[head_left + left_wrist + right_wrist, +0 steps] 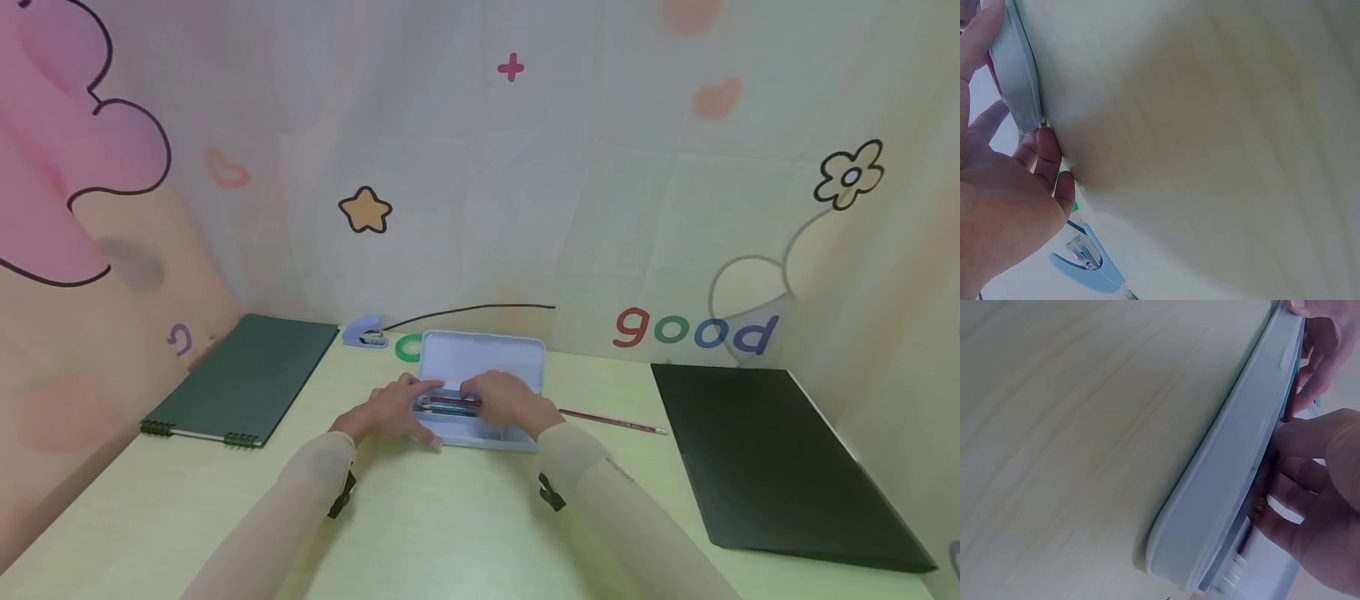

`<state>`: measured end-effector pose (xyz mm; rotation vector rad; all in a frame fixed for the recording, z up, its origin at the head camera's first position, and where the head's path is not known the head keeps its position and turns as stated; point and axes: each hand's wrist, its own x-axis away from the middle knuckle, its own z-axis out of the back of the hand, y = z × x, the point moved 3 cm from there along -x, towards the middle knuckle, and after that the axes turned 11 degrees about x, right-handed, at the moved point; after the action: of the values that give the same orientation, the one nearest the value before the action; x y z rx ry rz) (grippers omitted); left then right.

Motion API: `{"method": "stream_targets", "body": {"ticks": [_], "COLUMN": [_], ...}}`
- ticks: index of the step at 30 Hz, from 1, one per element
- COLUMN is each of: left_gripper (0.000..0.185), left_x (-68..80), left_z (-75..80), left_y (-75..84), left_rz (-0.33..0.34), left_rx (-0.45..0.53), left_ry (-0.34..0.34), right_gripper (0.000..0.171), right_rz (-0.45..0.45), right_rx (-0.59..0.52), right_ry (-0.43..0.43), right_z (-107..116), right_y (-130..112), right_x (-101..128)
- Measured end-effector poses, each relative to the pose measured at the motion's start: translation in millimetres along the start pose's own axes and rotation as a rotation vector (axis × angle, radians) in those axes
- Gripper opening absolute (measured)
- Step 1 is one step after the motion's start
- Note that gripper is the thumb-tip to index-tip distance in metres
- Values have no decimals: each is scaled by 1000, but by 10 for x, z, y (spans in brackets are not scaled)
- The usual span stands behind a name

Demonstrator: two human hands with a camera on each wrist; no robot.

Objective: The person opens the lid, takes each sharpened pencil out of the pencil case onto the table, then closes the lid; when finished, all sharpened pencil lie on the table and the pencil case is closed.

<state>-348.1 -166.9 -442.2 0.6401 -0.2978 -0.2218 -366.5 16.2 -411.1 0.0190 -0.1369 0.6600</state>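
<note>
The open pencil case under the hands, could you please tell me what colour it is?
Pale blue plastic pencil case; the head view shows it best.

Pencil case [480, 354]: pale blue-grey, lid and tray alike. Pens inside [448, 405]: red, teal, dark. Loose pencil [611, 421] on table: dark red, white tip. Table [450, 517]: pale yellow-green, faint wood grain. Stapler [365, 332]: light blue, metal glint. Left folder [243, 379]: dark green, dark ring binding. Right folder [765, 458]: black, plain. Sleeves [300, 500]: beige, sheer, black straps at wrists. Backdrop [525, 183]: cream, pink blob outlined black, yellow star, pink plus, cream flower, "good" in red, green, blue, purple.
</note>
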Motion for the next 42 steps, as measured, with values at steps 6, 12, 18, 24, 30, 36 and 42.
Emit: {"method": "stream_targets", "body": {"ticks": [6, 12, 18, 24, 30, 36, 42], "left_gripper": [97, 98, 98, 96, 98, 98, 98], "left_x": [-8, -9, 3, 9, 1, -13, -25], "left_z": [-16, -9, 7, 0, -13, -8, -16], "left_y": [-15, -22, -1, -2, -13, -12, -20], "left_rz": [19, 29, 31, 19, 20, 25, 18], "left_rx": [10, 15, 15, 7, 7, 15, 7], "left_ry": [-7, 0, 5, 0, 4, 6, 4], "right_gripper": [29, 22, 23, 23, 26, 26, 24], "right_rz": [31, 60, 54, 47, 18, 0, 52], "right_rx": [-59, -60, -75, -61, -71, -51, -25], "right_ry": [-6, 11, 0, -8, -10, -50, -45], "right_z": [-28, -24, 12, 34, 125, 217, 209], "right_y": [53, 86, 84, 69, 78, 138, 240], "right_x": [5, -11, -4, 12, 47, 88, 141]}}
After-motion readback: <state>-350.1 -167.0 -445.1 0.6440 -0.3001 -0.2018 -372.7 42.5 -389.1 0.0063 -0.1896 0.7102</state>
